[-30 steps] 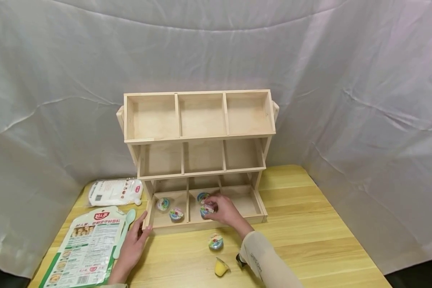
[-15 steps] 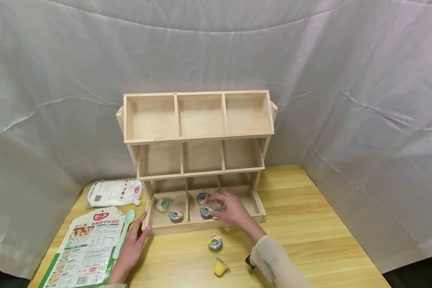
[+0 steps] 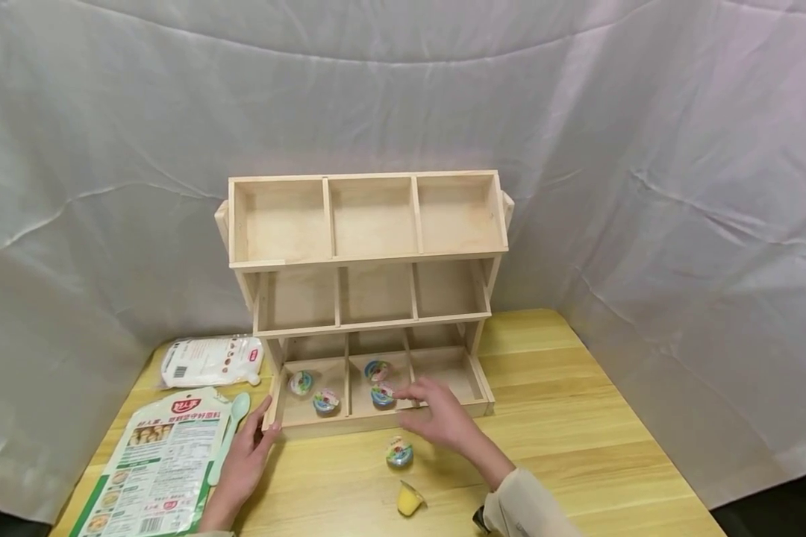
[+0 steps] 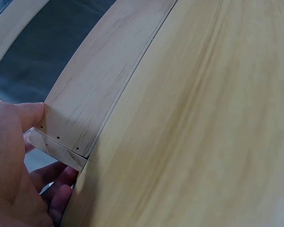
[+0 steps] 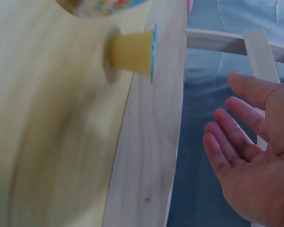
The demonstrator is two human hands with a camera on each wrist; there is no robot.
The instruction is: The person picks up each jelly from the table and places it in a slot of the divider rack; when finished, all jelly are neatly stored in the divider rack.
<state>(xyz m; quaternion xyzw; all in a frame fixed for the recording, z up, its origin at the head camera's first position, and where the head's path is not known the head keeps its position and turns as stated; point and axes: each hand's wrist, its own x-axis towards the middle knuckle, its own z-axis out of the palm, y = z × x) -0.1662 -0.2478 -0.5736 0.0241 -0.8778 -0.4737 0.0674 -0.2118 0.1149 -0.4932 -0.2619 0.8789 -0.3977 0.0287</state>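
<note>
At the wooden rack's (image 3: pixel 369 259) lower front left corner, the left hand (image 3: pixel 244 459) grips the wood, thumb on the front board and fingers bent round the end. In the left compartment of the rack's bottom tier lie two lidded jelly cups (image 3: pixel 325 401), close together and nearer to this hand than to the other. The bottom middle compartment holds two patterned cups (image 3: pixel 382 394), one just behind the other. At the rack's lower front, towards its right, the right hand (image 3: pixel 439 418) holds nothing, its fingers loose and spread; whether its index fingertip touches the nearer of these cups I cannot tell. The two hands are well apart.

The rack stands on a counter (image 3: pixel 564 418) of yellowish wood grain, with grey cloth (image 3: pixel 403 89) hanging behind the rack and to both its sides.

To the rack's left, a green-and-white packet (image 3: pixel 148 462) lies below a white pouch (image 3: pixel 211 360), and a pale green spoon (image 3: pixel 228 440) lies between packet and left hand. In front of the rack sit a loose lidded cup (image 3: pixel 399 452) and, farther forward, a tilted yellow cup (image 3: pixel 409 498). The right hand covers part of the rack's lower front board.
</note>
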